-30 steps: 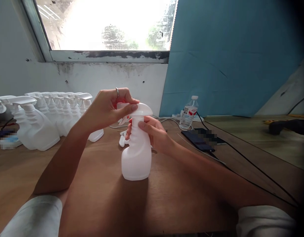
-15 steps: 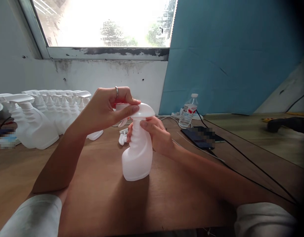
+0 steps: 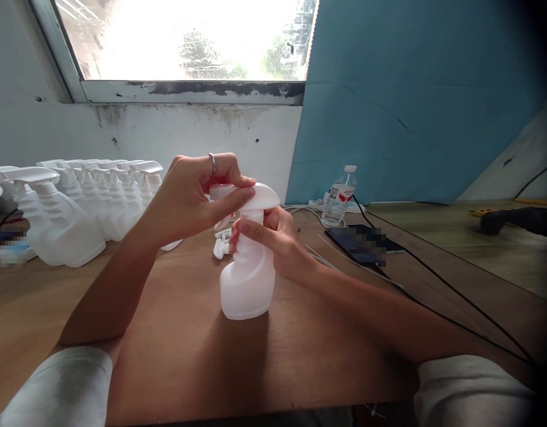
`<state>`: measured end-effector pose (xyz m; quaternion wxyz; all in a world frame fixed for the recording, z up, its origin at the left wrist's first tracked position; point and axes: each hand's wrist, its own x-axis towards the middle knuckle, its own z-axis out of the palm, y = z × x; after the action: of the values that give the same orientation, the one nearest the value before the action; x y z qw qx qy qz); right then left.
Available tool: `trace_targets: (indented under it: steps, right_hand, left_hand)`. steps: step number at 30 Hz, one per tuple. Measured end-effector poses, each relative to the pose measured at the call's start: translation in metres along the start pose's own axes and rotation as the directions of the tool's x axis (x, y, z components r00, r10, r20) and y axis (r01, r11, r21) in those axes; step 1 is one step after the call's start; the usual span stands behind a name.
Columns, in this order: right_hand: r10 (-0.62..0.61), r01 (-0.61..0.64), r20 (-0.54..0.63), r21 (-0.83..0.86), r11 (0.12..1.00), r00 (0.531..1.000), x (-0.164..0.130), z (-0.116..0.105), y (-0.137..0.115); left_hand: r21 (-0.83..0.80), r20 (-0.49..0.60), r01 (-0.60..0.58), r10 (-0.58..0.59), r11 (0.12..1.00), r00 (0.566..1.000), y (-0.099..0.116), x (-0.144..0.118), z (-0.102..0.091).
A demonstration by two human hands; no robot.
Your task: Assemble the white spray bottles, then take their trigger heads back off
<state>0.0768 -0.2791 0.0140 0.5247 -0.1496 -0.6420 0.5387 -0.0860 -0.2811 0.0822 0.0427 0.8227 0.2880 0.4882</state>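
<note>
We steady bottle at frame centre, right hand clamped round neck; left hand fingers pinch spray head. Keep head square, bottle flat on worktop.

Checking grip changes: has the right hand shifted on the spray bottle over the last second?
Yes. The right hand slid up the spray bottle neck towards the trigger head.

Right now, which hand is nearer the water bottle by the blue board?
Right. The right hand grips the spray bottle neck, on the water bottle side; the left hand holds the spray head, farther away.
</note>
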Motion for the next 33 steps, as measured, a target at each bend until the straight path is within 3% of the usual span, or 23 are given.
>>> trace_targets:
  steps: [4, 7, 10, 12, 13, 15, 18, 20, 28, 33]
  right_hand:
    - [0.026, -0.026, 0.001, -0.001, 1.000, 1.000, 0.002, -0.003, -0.001]
    - [0.136, -0.136, 0.143, -0.006, 0.991, 0.980, 0.010, -0.016, -0.006]
    - [0.301, -0.306, 0.396, -0.054, 0.951, 0.867, 0.019, -0.033, -0.013]
    - [0.352, -0.358, 0.529, -0.095, 0.929, 0.772, 0.022, -0.040, -0.016]
    - [0.342, -0.352, 0.563, -0.095, 0.931, 0.753, 0.022, -0.041, -0.016]
    - [0.282, -0.309, 0.561, -0.049, 0.950, 0.779, 0.020, -0.038, -0.015]
    - [0.203, -0.239, 0.444, 0.026, 0.971, 0.873, 0.012, -0.028, -0.011]
    - [0.187, -0.215, 0.387, 0.032, 0.976, 0.903, 0.008, -0.022, -0.010]
    - [0.165, -0.159, 0.314, -0.044, 0.986, 0.935, 0.007, -0.021, -0.010]
    - [0.201, -0.161, 0.365, -0.137, 0.977, 0.909, 0.009, -0.021, -0.010]
  left_hand:
    - [0.000, 0.003, -0.001, 0.001, 1.000, 1.000, -0.002, 0.002, 0.001]
    - [-0.028, 0.025, -0.003, 0.004, 1.000, 1.000, -0.006, 0.004, 0.001]
    - [-0.055, 0.063, -0.013, 0.017, 0.998, 0.998, -0.007, 0.005, 0.001]
    - [-0.059, 0.091, -0.011, 0.016, 0.998, 0.996, -0.006, 0.004, 0.002]
    - [-0.060, 0.107, -0.004, 0.010, 0.998, 0.994, -0.005, 0.004, 0.001]
    - [-0.072, 0.136, 0.000, 0.010, 0.997, 0.991, -0.002, 0.004, 0.000]
    - [-0.083, 0.165, -0.019, 0.033, 0.996, 0.986, 0.002, 0.004, -0.005]
    - [-0.069, 0.179, -0.024, 0.036, 0.997, 0.983, 0.004, 0.005, -0.009]
    - [0.102, 0.181, -0.099, 0.080, 0.990, 0.980, 0.006, 0.002, -0.016]
    - [0.148, 0.135, -0.093, 0.073, 0.985, 0.988, 0.006, 0.001, -0.016]
